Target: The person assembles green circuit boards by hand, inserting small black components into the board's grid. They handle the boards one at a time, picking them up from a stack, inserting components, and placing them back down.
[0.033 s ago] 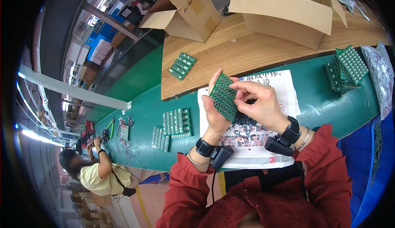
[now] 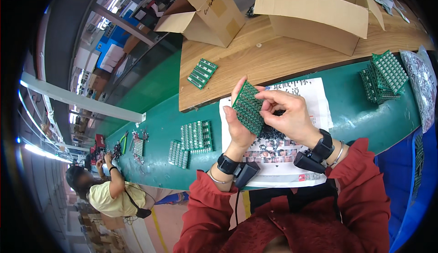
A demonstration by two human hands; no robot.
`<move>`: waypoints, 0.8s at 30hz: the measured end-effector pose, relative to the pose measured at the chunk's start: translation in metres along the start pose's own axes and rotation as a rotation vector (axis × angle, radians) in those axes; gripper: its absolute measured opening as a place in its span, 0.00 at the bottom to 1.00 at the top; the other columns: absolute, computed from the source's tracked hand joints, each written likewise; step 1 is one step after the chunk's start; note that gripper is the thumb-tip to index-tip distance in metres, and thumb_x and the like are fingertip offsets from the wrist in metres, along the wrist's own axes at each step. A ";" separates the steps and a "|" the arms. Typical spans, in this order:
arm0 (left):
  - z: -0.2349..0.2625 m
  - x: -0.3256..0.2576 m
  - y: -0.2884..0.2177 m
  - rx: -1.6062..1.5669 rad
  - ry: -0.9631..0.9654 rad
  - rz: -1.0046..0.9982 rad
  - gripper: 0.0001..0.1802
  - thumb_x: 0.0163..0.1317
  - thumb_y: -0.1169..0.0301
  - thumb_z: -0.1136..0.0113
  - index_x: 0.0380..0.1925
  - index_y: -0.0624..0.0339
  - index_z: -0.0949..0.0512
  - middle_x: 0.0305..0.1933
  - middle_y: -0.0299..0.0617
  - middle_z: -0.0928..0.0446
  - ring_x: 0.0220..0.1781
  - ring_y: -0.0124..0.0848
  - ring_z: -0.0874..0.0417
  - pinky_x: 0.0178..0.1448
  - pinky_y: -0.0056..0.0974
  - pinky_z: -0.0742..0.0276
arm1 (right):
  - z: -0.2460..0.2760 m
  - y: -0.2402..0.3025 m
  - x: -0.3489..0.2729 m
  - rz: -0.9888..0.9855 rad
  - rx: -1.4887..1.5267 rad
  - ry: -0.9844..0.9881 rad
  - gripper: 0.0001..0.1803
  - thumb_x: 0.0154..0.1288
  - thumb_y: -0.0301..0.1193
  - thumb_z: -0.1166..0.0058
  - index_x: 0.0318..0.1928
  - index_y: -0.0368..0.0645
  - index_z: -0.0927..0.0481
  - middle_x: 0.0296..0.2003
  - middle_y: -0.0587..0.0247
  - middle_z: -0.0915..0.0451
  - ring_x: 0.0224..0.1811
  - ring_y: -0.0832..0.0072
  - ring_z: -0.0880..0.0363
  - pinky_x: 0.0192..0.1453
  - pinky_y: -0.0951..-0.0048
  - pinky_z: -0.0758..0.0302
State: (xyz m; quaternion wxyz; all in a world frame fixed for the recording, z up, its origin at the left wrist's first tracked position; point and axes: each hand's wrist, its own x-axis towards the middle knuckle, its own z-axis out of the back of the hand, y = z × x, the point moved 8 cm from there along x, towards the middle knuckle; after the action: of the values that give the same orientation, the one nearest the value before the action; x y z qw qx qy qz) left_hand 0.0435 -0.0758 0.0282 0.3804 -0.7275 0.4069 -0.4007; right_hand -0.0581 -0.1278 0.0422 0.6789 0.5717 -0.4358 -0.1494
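Note:
My left hand (image 2: pixel 239 132) grips a green circuit board panel (image 2: pixel 248 109) by its edge, tilted up over the worktop. Rows of small components cover the panel's face. At the panel's right side is my right hand (image 2: pixel 292 116), thumb and forefinger pinched together close to its surface. Whatever sits between those fingertips is too small to make out. Beneath both hands a printed newspaper sheet (image 2: pixel 321 100) lies on the green table, with a heap of small black parts (image 2: pixel 273 136) on it, partly hidden by my hands.
More circuit board panels (image 2: pixel 196 136) lie to the left, one board (image 2: pixel 202 73) on the wooden table, and a stack (image 2: pixel 390 72) at right beside a plastic bag (image 2: pixel 419 84). Two open cardboard boxes (image 2: pixel 312 18) (image 2: pixel 214 18) stand behind. A co-worker (image 2: pixel 107 196) sits far left near green-handled pliers (image 2: pixel 123 142).

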 end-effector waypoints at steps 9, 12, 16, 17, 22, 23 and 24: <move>0.027 0.002 0.002 -0.129 -0.251 0.047 0.49 0.61 0.29 0.71 0.65 0.60 0.42 0.52 0.53 0.26 0.54 0.40 0.25 0.61 0.43 0.31 | 0.001 -0.006 0.001 -0.057 0.021 0.006 0.21 0.52 0.14 0.44 0.49 0.38 0.21 0.34 0.64 0.20 0.33 0.83 0.22 0.38 0.81 0.22; 0.025 0.000 0.004 -0.074 -0.270 0.026 0.48 0.61 0.30 0.70 0.65 0.60 0.42 0.52 0.53 0.26 0.54 0.40 0.25 0.61 0.43 0.31 | -0.004 -0.010 -0.002 -0.105 0.097 -0.018 0.20 0.52 0.16 0.44 0.48 0.38 0.21 0.33 0.63 0.19 0.32 0.83 0.21 0.37 0.80 0.22; 0.017 -0.003 0.001 0.031 -0.272 -0.043 0.48 0.61 0.30 0.68 0.65 0.60 0.43 0.52 0.53 0.26 0.54 0.39 0.25 0.60 0.43 0.31 | -0.004 -0.006 -0.003 -0.079 -0.081 0.001 0.20 0.52 0.15 0.43 0.48 0.37 0.21 0.31 0.63 0.19 0.32 0.82 0.21 0.38 0.80 0.21; 0.015 -0.003 0.001 0.033 -0.264 -0.062 0.48 0.61 0.30 0.68 0.65 0.60 0.43 0.52 0.52 0.27 0.53 0.39 0.25 0.60 0.42 0.31 | -0.002 -0.004 -0.003 -0.056 -0.132 -0.005 0.20 0.52 0.15 0.43 0.48 0.37 0.21 0.30 0.62 0.19 0.32 0.82 0.20 0.38 0.80 0.21; 0.012 -0.004 -0.002 0.085 -0.243 -0.106 0.48 0.60 0.30 0.66 0.66 0.60 0.45 0.51 0.51 0.27 0.52 0.39 0.25 0.60 0.42 0.30 | -0.005 -0.001 -0.003 -0.040 -0.181 0.014 0.18 0.52 0.16 0.43 0.46 0.36 0.20 0.31 0.61 0.18 0.32 0.80 0.19 0.37 0.80 0.21; 0.012 -0.004 -0.001 0.075 -0.236 -0.105 0.48 0.60 0.30 0.66 0.66 0.60 0.45 0.51 0.51 0.27 0.52 0.39 0.25 0.60 0.42 0.30 | -0.005 -0.001 -0.003 -0.040 -0.189 0.021 0.17 0.52 0.16 0.43 0.45 0.36 0.20 0.31 0.61 0.18 0.32 0.80 0.19 0.36 0.80 0.21; 0.013 -0.004 0.000 0.066 -0.229 -0.105 0.49 0.60 0.29 0.66 0.66 0.60 0.45 0.51 0.51 0.27 0.52 0.39 0.25 0.60 0.42 0.30 | -0.004 0.000 -0.003 -0.024 -0.180 0.013 0.17 0.51 0.16 0.43 0.44 0.36 0.20 0.31 0.61 0.18 0.32 0.80 0.19 0.36 0.80 0.21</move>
State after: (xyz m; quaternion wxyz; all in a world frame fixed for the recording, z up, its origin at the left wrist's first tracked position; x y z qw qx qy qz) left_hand 0.0542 -0.0694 0.0224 0.4265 -0.7759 0.3088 -0.3474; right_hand -0.0569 -0.1235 0.0409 0.7285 0.5144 -0.4093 -0.1927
